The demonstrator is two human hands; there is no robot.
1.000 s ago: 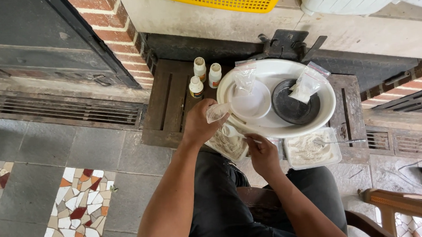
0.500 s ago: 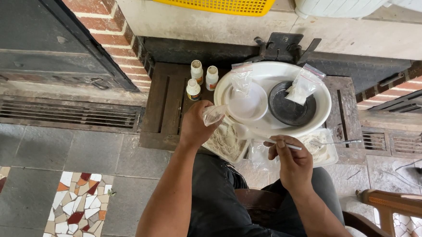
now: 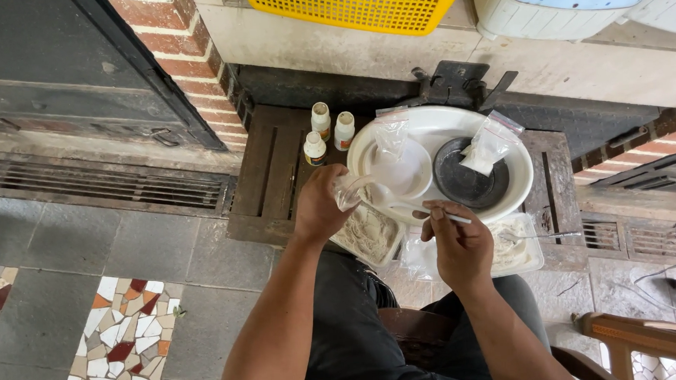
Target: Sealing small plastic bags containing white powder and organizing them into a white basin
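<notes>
Wooden pallet (image 3: 271,170) on grey paving, brick wall (image 3: 183,36) behind.

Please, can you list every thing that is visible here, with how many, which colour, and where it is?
small bottles: three, white with tan caps, on dark wooden pallet, left of basin
basin: one, white, on pallet
small dish: one, white, in basin
dark dish: one, black, in basin
plastic bags: two, clear, in basin
trays: two, clear, pale contents, below basin
basket: one, yellow, top
left hand: holds clear cup
right hand: grip on thin white stick
</notes>
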